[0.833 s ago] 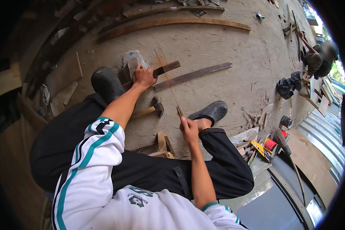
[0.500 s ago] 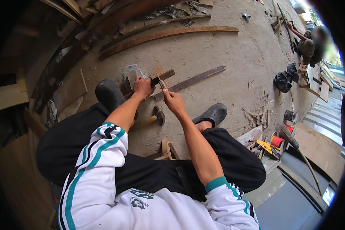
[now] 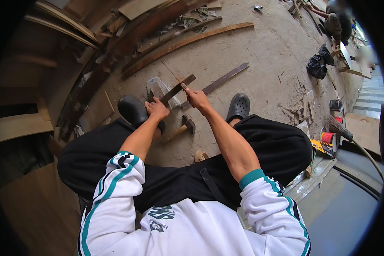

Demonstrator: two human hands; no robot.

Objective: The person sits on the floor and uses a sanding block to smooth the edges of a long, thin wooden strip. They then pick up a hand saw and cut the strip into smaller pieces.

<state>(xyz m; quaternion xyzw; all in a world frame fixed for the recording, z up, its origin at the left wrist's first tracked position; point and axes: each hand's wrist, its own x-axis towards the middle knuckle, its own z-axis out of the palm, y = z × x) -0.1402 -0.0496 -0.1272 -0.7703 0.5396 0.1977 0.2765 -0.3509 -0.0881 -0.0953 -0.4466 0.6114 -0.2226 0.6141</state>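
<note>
My left hand [image 3: 157,109] grips the near end of a dark wooden strip [image 3: 177,88], beside my left shoe. Under the strip is a block partly wrapped in clear plastic [image 3: 158,88]. My right hand [image 3: 196,99] is closed round the handle of a thin-bladed saw [image 3: 172,73]. Its narrow blade crosses the strip near the far end, with orange-brown sawdust on the floor there. To the right lies a second dark wooden strip [image 3: 226,78]. A hammer [image 3: 186,127] with a wooden handle rests on the floor between my feet.
Long wooden battens [image 3: 187,42] lie beyond my hands, with boards stacked at the left. On the right are a black plastic bag [image 3: 317,66], paint cans [image 3: 328,138], a broom [image 3: 340,128] and wood scraps. Another person [image 3: 339,25] crouches at the far right.
My left hand has slid back toward me along the strip, and the plastic-wrapped block shows more. The saw stays in my right hand at the strip. The whole view has shifted.
</note>
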